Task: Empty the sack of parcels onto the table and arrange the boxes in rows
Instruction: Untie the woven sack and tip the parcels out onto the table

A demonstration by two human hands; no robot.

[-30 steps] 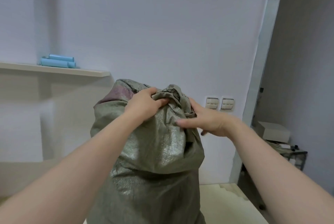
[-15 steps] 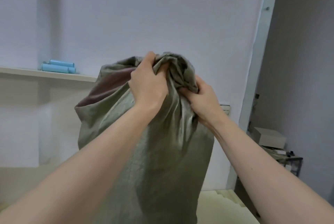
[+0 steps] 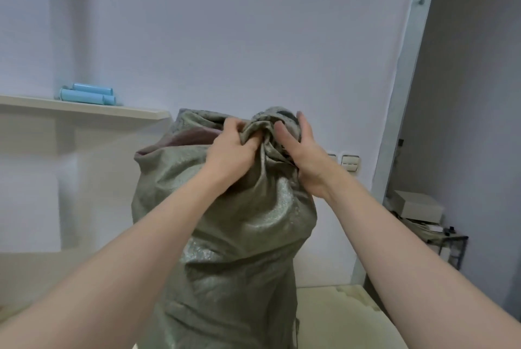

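A tall grey-green woven sack (image 3: 234, 236) stands upright in front of me, full and bulging, with a pinkish band near its upper left. Its mouth is bunched into a twisted knot at the top. My left hand (image 3: 231, 151) grips the bunched fabric from the left. My right hand (image 3: 301, 154) holds the same knot from the right, fingers partly spread around it. No parcels or boxes show; the sack hides whatever is inside. The cream table (image 3: 344, 317) shows only at the lower right, beneath the sack.
A pale shelf (image 3: 84, 109) on the left wall carries light-blue rolls (image 3: 87, 95). Wall switches (image 3: 349, 164) sit behind the sack. At the right, past a white door frame (image 3: 406, 95), a small stand holds a grey box (image 3: 417, 206).
The sack's top has come down from its raised position half a second ago. My right hand has loosened from a tight fist to spread fingers around the knot.
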